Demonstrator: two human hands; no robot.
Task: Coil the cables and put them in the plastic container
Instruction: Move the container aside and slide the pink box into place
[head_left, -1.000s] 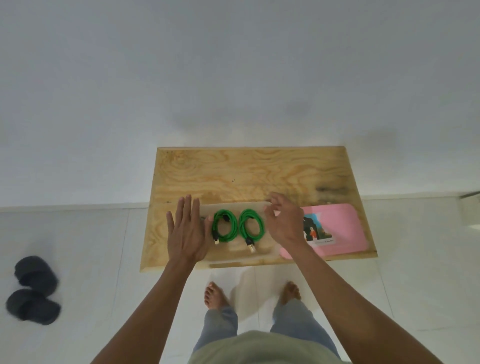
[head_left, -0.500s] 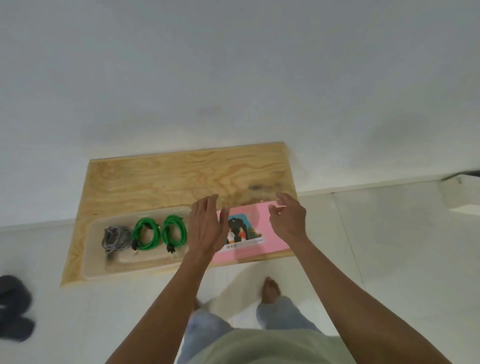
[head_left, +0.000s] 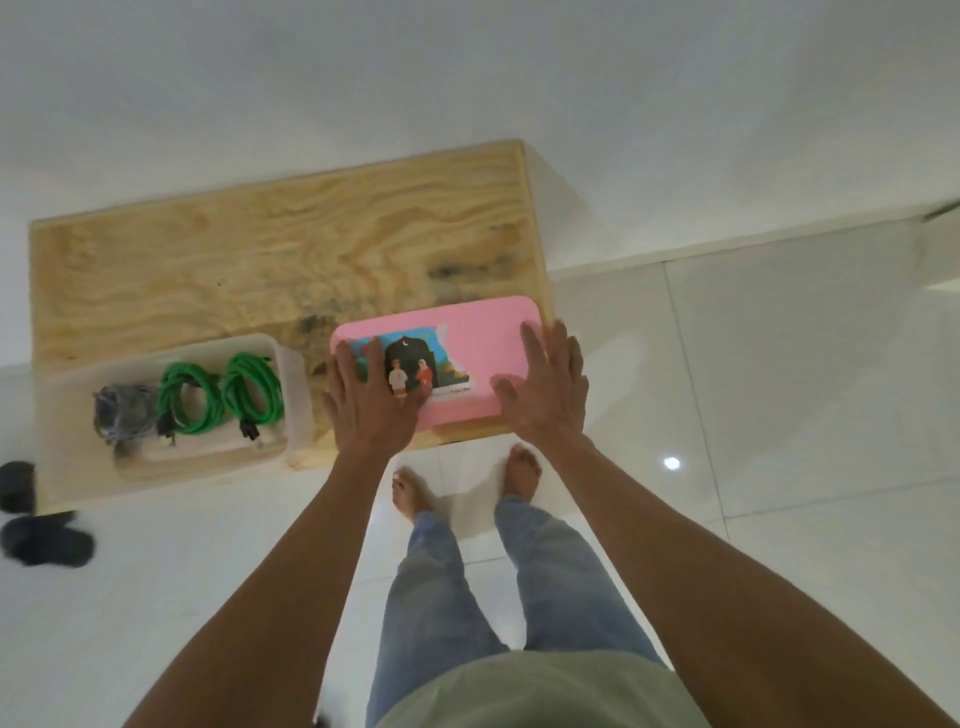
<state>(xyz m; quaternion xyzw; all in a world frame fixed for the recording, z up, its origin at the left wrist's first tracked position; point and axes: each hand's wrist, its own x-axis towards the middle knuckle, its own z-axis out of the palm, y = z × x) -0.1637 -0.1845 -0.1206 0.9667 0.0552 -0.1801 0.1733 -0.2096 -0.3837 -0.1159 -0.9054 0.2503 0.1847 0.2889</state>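
Observation:
A translucent plastic container (head_left: 293, 384) stands at the front left of the wooden table (head_left: 270, 260). Inside it lie two coiled green cables (head_left: 192, 395) (head_left: 254, 389) and a coiled grey cable (head_left: 124, 415). To its right a pink lid (head_left: 483, 338) with a picture sticker lies flat on the table. My left hand (head_left: 371, 405) rests with straight fingers on the lid's left end. Over the lid's right end my right hand (head_left: 548, 389) lies flat, fingers extended.
Dark slippers (head_left: 36, 525) lie on the white tiled floor at the far left. My bare feet (head_left: 522, 470) stand just in front of the table. A white wall runs behind the table, and a white ledge sits at the far right.
Both hands left the container and moved right onto the pink lid. The view swung right, so the container now sits at the left.

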